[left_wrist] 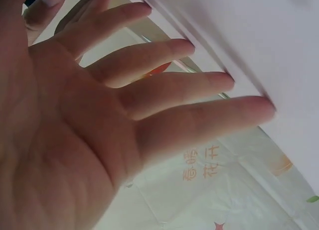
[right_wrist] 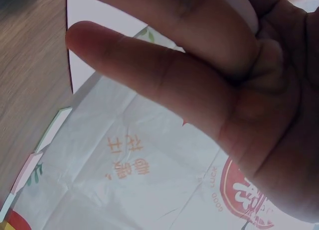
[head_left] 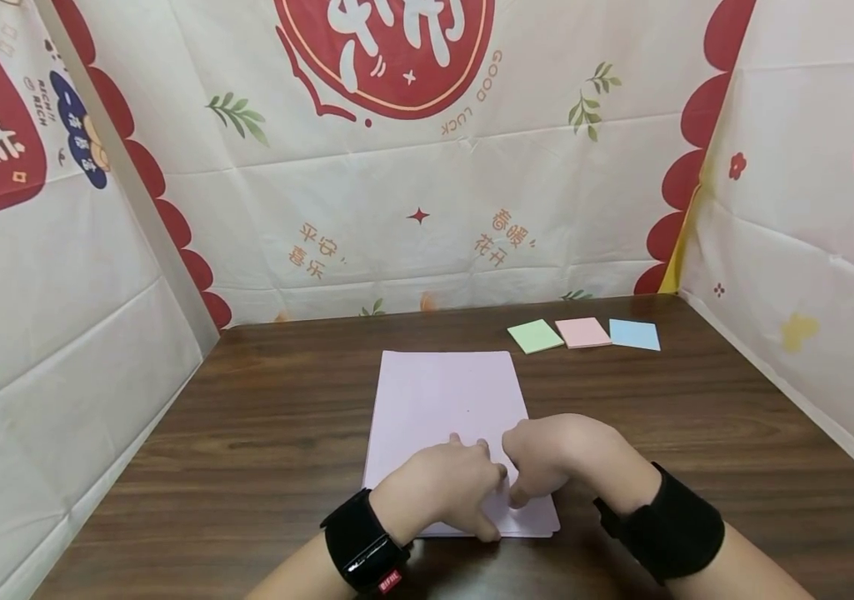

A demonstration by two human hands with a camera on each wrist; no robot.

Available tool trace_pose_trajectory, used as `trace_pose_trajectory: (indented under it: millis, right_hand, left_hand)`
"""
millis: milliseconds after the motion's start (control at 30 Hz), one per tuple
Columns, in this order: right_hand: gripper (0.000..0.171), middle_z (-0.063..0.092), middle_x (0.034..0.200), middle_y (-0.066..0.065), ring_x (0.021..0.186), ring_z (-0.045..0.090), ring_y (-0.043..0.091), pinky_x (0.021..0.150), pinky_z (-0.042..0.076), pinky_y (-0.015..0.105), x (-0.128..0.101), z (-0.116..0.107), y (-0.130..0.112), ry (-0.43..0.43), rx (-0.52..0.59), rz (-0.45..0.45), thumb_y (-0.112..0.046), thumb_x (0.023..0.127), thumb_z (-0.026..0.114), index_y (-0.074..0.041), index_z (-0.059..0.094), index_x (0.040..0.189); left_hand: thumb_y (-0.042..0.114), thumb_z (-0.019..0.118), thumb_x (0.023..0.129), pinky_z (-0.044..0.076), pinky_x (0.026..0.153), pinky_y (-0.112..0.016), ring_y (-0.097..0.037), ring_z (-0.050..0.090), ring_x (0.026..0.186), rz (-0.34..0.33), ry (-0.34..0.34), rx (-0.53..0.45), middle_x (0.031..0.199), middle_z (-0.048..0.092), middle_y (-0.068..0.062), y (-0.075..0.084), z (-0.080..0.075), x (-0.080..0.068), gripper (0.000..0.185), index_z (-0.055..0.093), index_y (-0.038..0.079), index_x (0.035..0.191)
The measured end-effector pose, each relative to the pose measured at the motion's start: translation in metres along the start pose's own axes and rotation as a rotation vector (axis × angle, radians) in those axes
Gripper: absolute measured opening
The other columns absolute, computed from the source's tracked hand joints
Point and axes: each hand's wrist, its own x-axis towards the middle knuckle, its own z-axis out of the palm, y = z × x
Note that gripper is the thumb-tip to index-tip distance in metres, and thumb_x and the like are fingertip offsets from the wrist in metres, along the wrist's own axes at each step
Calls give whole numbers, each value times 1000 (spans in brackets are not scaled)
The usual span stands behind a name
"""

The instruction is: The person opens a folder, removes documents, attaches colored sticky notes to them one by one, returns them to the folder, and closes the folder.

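Paper (head_left: 447, 400) lies lengthwise away from the person, its short near edge close to the table's (head_left: 262, 417) front edge. Left hand (head_left: 445, 487) presses it with straight fingers; right hand (head_left: 557, 454) touches alongside, grip unclear.

Stack of pale lilac paper sheets (head_left: 445, 408), rectangular, lying flat on the table (head_left: 262, 417) in portrait orientation, near the table's middle. Its far edge points toward the back wall; its near edge is partly covered by the two hands. Edges of several sheets show slightly offset at the near right corner.
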Motion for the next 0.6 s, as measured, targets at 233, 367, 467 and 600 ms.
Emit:
trace_pose_trajectory:
  millis: [233, 367, 467, 600]
  right_hand:
    - [32, 50, 75, -3, 70, 46, 17, 64, 39, 40, -1, -2, 4, -11, 41, 27, -27, 82, 88, -10, 61, 77]
    - [31, 46, 73, -2, 69, 43, 17, 63, 37, 39, -3, -3, 6, -17, 58, 45, -27, 82, 88, -10, 62, 76]
    - [29, 46, 72, -2, 68, 42, 17, 62, 36, 39, -4, -4, 7, -21, 58, 37, -24, 80, 87, -10, 62, 74]
    - [23, 47, 68, -4, 64, 41, 16, 59, 35, 36, -5, -6, 10, -30, 52, 4, -17, 78, 83, -10, 63, 70]
  left_hand:
    - [57, 84, 79, 50, 62, -24, -4, 54, 63, 164, 118, 80, 71, 61, 13, 1, 3, 5, 35, 66, 27, 74]
    - [54, 85, 78, 45, 56, -22, -2, 43, 55, 215, 148, 90, 63, 54, 17, 1, 3, 7, 39, 60, 27, 66]
    - [50, 85, 78, 44, 54, -22, -2, 40, 53, 242, 150, 93, 62, 52, 16, 2, 3, 7, 38, 58, 27, 65]
    - [43, 85, 77, 40, 49, -22, -3, 36, 51, 261, 153, 89, 60, 45, 16, 6, 3, 6, 40, 52, 26, 62]
